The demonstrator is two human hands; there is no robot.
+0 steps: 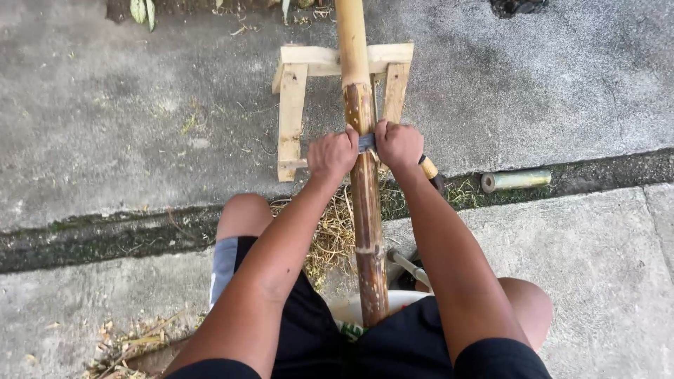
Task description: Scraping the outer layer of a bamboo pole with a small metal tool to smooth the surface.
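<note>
A long bamboo pole [366,210] runs from between my knees up over a small wooden stand [293,105]. Its upper part is pale and scraped, its lower part brown and mottled. A flat grey blade [366,142] lies across the pole. My left hand [332,155] grips the blade's left end. My right hand [398,144] grips its right end, where a yellowish handle [429,168] sticks out. Both hands press against the sides of the pole.
A short cut bamboo piece [516,180] lies in the mossy gap between concrete slabs at right. Dry shavings [330,235] pile under the pole and at lower left. A metal tool [407,264] and a white container rim [404,298] sit near my right knee.
</note>
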